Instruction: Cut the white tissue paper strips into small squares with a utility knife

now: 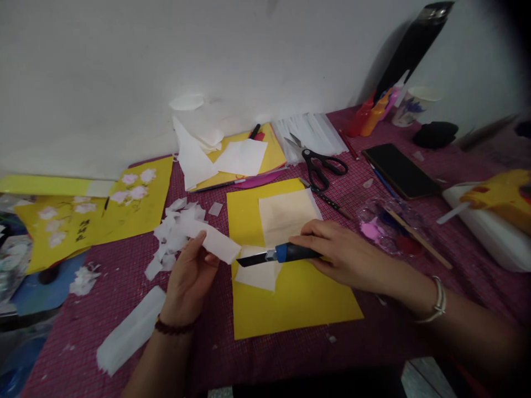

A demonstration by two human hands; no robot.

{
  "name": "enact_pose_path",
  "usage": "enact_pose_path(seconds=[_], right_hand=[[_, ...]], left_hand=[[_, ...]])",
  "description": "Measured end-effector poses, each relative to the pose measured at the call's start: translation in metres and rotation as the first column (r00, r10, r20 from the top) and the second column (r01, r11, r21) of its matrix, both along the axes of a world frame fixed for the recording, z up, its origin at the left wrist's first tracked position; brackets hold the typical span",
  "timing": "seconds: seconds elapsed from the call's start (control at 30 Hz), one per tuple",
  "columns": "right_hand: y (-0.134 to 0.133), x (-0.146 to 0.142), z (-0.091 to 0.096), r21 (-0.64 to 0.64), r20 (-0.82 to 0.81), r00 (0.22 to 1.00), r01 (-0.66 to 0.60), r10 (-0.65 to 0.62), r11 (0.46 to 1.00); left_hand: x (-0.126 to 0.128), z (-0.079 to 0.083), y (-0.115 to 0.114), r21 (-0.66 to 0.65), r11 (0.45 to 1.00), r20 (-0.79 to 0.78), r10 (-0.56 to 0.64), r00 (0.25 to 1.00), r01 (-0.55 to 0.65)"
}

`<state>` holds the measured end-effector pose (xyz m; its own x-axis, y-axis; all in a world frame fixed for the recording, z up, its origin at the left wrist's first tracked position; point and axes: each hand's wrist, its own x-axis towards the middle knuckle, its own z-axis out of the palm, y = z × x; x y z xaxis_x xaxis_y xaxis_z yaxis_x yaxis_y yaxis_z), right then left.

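My left hand (188,276) pinches a folded strip of white tissue paper (218,243) and holds it above the table. My right hand (344,254) grips a utility knife (277,255) with a blue and black handle, its dark blade pointing left at the end of the strip. Under both lies a yellow card sheet (298,301) with a cream paper square (286,216) and a white paper piece (259,273) on it. A heap of white paper scraps (174,235) sits just left of the strip.
Black scissors (321,165), a brush pen (332,203), a black phone (400,170), paint bottles (371,116), a paper cup (415,104) and a plastic palette (384,226) lie to the right. A yellow glue gun (504,193) rests on white foam. Yellow flower cards (124,204) lie left.
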<state>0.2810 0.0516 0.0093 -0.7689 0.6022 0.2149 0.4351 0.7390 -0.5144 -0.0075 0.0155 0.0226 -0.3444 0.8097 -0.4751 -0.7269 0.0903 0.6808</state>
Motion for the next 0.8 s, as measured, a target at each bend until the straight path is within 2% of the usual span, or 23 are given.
enact_pose_path(seconds=[0.23, 0.4, 0.57, 0.8], right_hand=[[0.000, -0.002, -0.002, 0.003, -0.020, 1.000, 0.010, -0.010, 1.000], [0.000, -0.003, -0.002, -0.007, -0.030, 0.999, 0.029, -0.030, 1.000], [0.000, -0.003, -0.002, 0.014, -0.049, 0.998, 0.039, -0.039, 0.999], [0.000, -0.004, -0.004, 0.010, -0.090, 0.994, 0.061, -0.060, 0.998]], left_hand=[[0.005, 0.002, -0.001, 0.027, 1.000, -0.042, 0.012, 0.999, -0.011], [0.008, 0.003, -0.001, -0.001, 1.000, -0.039, -0.003, 0.999, 0.003], [0.009, -0.002, -0.003, 0.049, 0.999, -0.121, 0.010, 0.993, -0.004], [0.011, -0.009, -0.007, 0.073, 0.996, -0.179, -0.032, 0.983, 0.046]])
